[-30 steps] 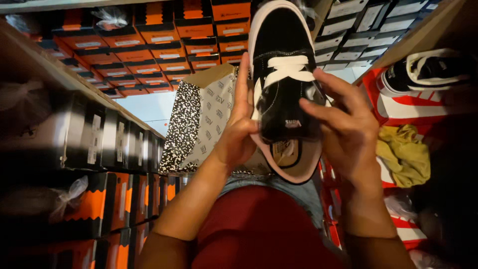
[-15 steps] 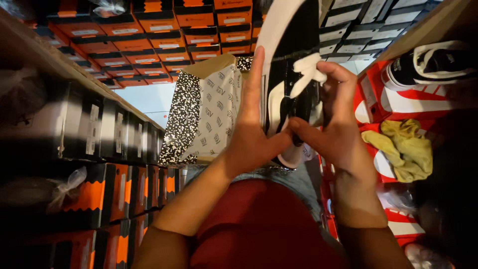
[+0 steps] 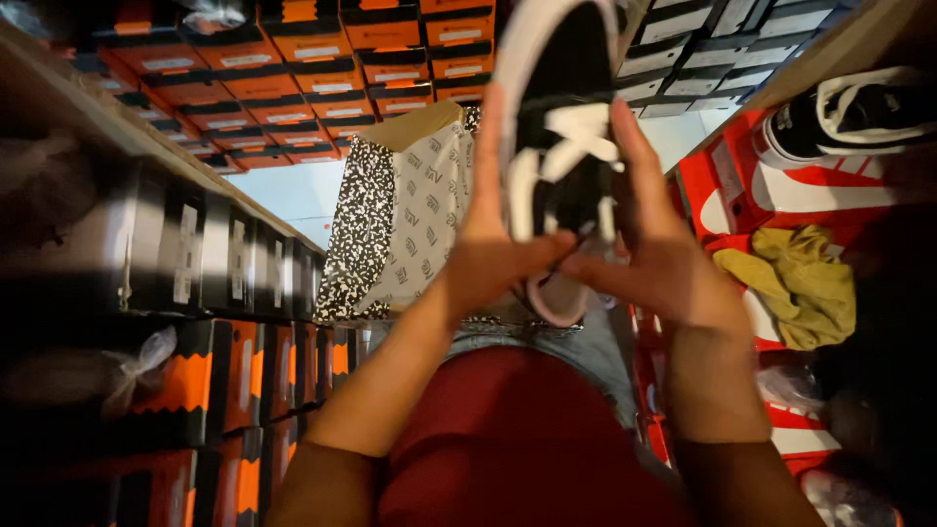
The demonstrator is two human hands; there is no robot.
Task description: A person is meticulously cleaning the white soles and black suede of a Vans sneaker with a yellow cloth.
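Note:
I hold a black sneaker [image 3: 563,117] with white laces and a white sole edge up in front of me, toe pointing away. My left hand [image 3: 493,256] grips its left side, fingers stretched along the shoe. My right hand [image 3: 656,256] grips the right side, thumb and fingers near the laces. The sneaker is motion-blurred. Below it lies an open shoebox [image 3: 405,210] with a black-and-white speckled outside and printed white paper inside. My red shirt and jeans fill the bottom of the view.
Stacked orange-and-black shoeboxes [image 3: 254,59] fill the shelves ahead and at left. Red shoeboxes [image 3: 727,185] stand at right, one bearing another black-and-white sneaker [image 3: 849,117]. A yellow cloth [image 3: 795,278] lies on the red boxes.
The sneaker has tilted and shifted up and to the right in my hands. Both hands have closed in near its heel end and laces.

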